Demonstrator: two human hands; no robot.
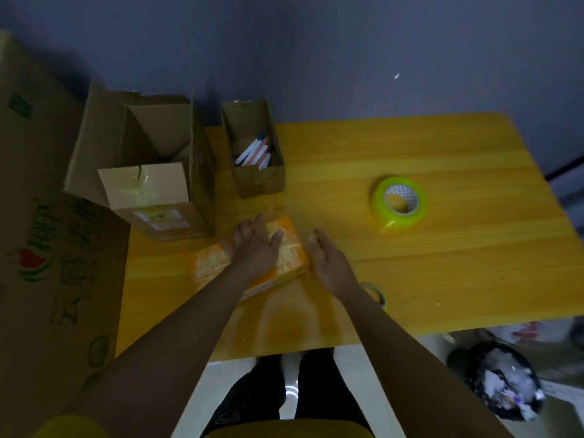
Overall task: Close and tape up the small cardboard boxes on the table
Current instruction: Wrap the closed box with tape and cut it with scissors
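Right now a small orange box (pixel 252 263) lies flat on the yellow tabletop (pixel 442 263), close to the person and a bit left of the middle. It looks closed and shiny, maybe already covered in tape, but the picture is too blurry to be sure. Its long side runs from about 8 o'clock to 2 o'clock.

The left hand (pixel 254 248) rests flat on top of the box with its fingers (pixel 262 224) straight and spread. The right hand (pixel 328 263) is just beside the box at its 3 o'clock end, fingers loose and open, holding nothing.

I think the box is light and fairly stiff, and the shiny skin may be slippery. Holding it by the two short ends seems best.

A roll of tape (pixel 399 203) sits well apart at 2 o'clock. A narrow open box (pixel 256 153) with pens stands at 12 o'clock, and a bigger open box (pixel 151 172) at 10 o'clock.
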